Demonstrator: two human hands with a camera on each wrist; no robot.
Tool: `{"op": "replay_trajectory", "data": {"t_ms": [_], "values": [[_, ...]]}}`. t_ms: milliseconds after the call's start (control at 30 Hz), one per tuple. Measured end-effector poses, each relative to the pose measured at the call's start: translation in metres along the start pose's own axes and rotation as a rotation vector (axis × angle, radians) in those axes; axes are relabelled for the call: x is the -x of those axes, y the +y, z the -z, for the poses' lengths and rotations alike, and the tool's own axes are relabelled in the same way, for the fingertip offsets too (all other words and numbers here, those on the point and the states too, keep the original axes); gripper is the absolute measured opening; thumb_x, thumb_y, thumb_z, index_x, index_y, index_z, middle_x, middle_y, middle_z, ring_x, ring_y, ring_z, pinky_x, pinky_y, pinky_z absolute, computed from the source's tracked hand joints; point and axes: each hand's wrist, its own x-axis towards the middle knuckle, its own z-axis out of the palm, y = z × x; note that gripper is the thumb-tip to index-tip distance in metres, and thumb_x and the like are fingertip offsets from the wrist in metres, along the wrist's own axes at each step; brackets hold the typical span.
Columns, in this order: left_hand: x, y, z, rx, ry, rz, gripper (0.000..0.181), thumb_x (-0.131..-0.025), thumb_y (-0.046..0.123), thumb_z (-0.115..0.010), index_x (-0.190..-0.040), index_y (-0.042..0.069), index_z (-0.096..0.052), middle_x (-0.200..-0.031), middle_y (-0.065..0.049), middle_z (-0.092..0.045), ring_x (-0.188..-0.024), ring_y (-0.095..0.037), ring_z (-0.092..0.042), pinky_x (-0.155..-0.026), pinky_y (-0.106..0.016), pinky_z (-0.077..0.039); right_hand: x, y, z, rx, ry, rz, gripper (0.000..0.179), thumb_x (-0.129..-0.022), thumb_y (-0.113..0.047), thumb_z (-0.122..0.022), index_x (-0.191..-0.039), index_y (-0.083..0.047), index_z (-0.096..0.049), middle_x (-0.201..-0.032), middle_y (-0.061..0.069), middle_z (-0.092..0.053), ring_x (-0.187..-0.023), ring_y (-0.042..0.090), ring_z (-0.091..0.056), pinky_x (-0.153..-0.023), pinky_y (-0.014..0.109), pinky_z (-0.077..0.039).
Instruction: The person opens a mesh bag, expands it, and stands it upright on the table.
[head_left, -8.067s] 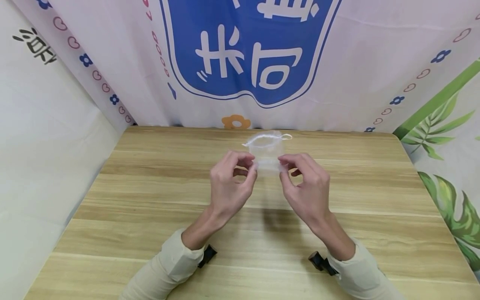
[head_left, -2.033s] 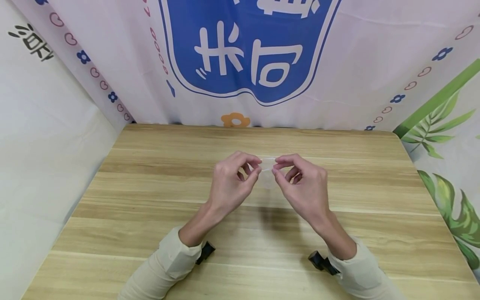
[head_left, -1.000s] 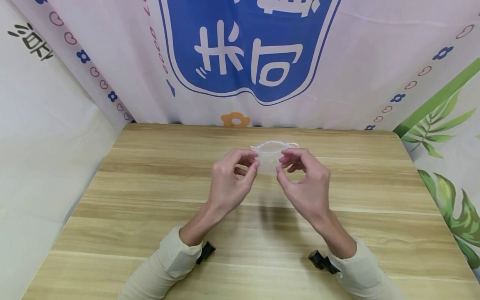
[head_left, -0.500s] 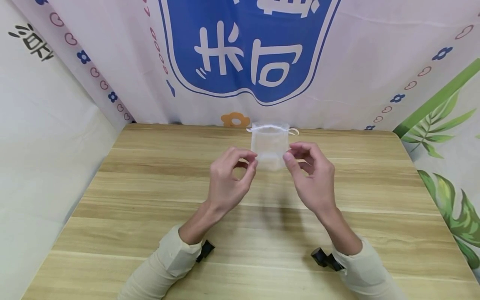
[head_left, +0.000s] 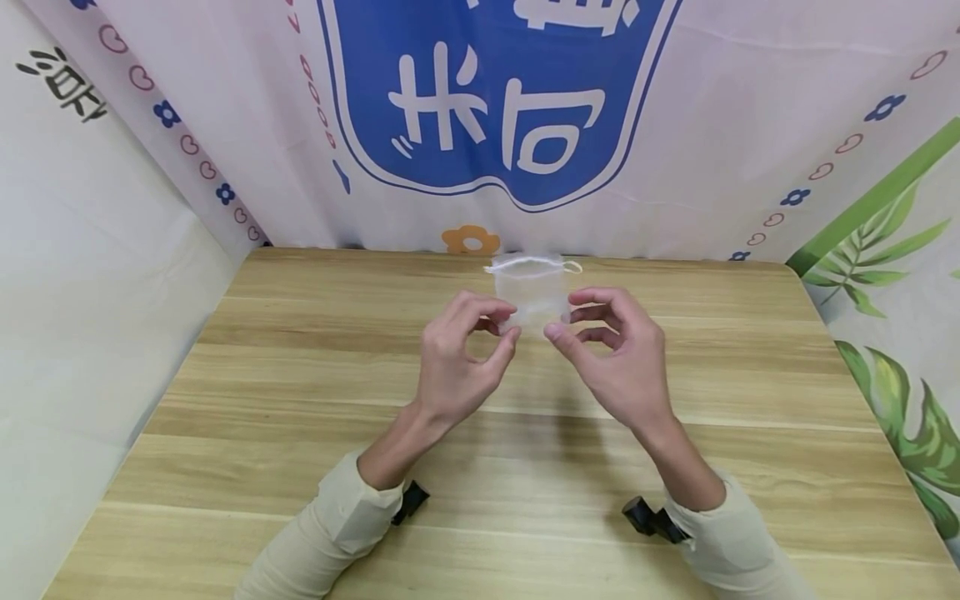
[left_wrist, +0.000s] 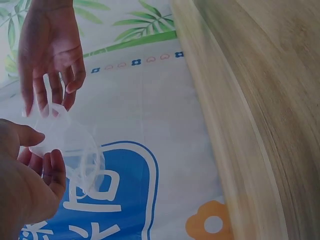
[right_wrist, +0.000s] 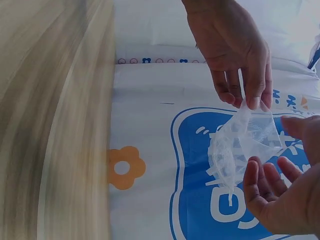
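A small sheer white drawstring pouch (head_left: 531, 290) is held above the table, its gathered drawstring end towards the curtain and a cord loop at its right. With thumb and fingers, my left hand (head_left: 463, 346) pinches the pouch's near left corner. My right hand (head_left: 622, 354) is at the near right corner, thumb and fingers spread apart around the edge. In the right wrist view the pouch (right_wrist: 257, 132) hangs from the left hand (right_wrist: 240, 55), while the right hand (right_wrist: 290, 195) has its thumb and fingertips on either side of a free corner.
Beneath the hands is a wood-grain table (head_left: 337, 375). A printed curtain (head_left: 712, 150) rises at its back edge, with white cloth (head_left: 82, 292) on the left and leaf-patterned cloth (head_left: 900, 333) on the right. Each wrist carries a small black camera (head_left: 412, 502).
Two seconds ago the pouch hung below both pinching hands; it has since turned up towards the curtain. In the last half second, my right fingers have parted and the pouch has shifted slightly left.
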Motion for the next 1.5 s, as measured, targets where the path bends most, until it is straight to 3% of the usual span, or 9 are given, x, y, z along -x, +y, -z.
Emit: {"op": "replay_trajectory", "data": {"t_ms": [200,433,633,833,1000,1233,1500], "values": [[0.002,0.004,0.000,0.011,0.008,0.059,0.022,-0.090,-0.008,-0.077,-0.111,-0.006,-0.071,-0.104,-0.018,-0.067,-0.085,-0.024,-0.068,-0.077,-0.026,-0.066,0.003,0.004,-0.007,0.019,-0.004,0.089,0.032,-0.088,0.012,-0.079,-0.117,0.009,-0.069,-0.108,0.019,-0.074,-0.090,0.007,-0.073,-0.075,0.021,-0.065],[0.002,0.007,-0.002,0.003,0.025,0.163,0.028,-0.091,-0.011,-0.075,-0.118,-0.008,-0.069,-0.106,-0.021,-0.067,-0.089,-0.028,-0.071,-0.077,-0.027,-0.067,0.006,0.004,-0.012,0.031,0.048,0.147,0.025,-0.087,0.014,-0.077,-0.111,0.010,-0.070,-0.097,0.020,-0.075,-0.084,0.005,-0.072,-0.071,0.019,-0.064],[0.002,0.007,-0.002,-0.011,0.044,0.188,0.030,-0.089,-0.014,-0.074,-0.119,-0.010,-0.069,-0.099,-0.020,-0.066,-0.079,-0.025,-0.069,-0.069,-0.025,-0.066,0.009,0.003,-0.016,0.025,0.078,0.186,0.021,-0.086,0.015,-0.077,-0.105,0.011,-0.070,-0.095,0.021,-0.076,-0.084,0.004,-0.071,-0.072,0.018,-0.063],[0.002,0.006,0.000,0.007,0.039,0.221,0.032,-0.089,-0.008,-0.077,-0.121,-0.007,-0.070,-0.103,-0.020,-0.068,-0.085,-0.027,-0.074,-0.064,-0.024,-0.065,0.010,0.001,-0.017,0.025,0.081,0.209,0.020,-0.086,0.015,-0.076,-0.104,0.012,-0.070,-0.094,0.021,-0.075,-0.085,0.003,-0.071,-0.072,0.017,-0.063],[0.002,0.007,0.000,0.048,0.001,0.248,0.033,-0.090,-0.009,-0.076,-0.122,-0.005,-0.070,-0.106,-0.019,-0.071,-0.086,-0.028,-0.078,-0.068,-0.023,-0.066,0.009,0.001,-0.016,0.049,0.085,0.183,0.025,-0.087,0.012,-0.078,-0.110,0.011,-0.069,-0.096,0.022,-0.074,-0.085,0.004,-0.070,-0.070,0.016,-0.062],[0.003,0.010,-0.002,0.093,-0.035,0.230,0.034,-0.089,-0.010,-0.079,-0.121,-0.005,-0.070,-0.107,-0.019,-0.070,-0.088,-0.028,-0.076,-0.069,-0.022,-0.066,0.010,0.001,-0.017,0.108,0.084,0.086,0.044,-0.083,0.011,-0.084,-0.122,0.009,-0.065,-0.106,0.019,-0.073,-0.082,0.006,-0.070,-0.066,0.015,-0.061],[0.001,0.007,0.003,0.065,-0.057,0.239,0.027,-0.093,-0.002,-0.078,-0.120,-0.001,-0.073,-0.103,-0.015,-0.078,-0.088,-0.025,-0.079,-0.065,-0.025,-0.066,0.009,0.001,-0.013,0.178,0.062,0.130,0.042,-0.081,0.012,-0.086,-0.118,0.007,-0.068,-0.106,0.018,-0.076,-0.080,0.017,-0.073,-0.066,0.015,-0.061]]}}
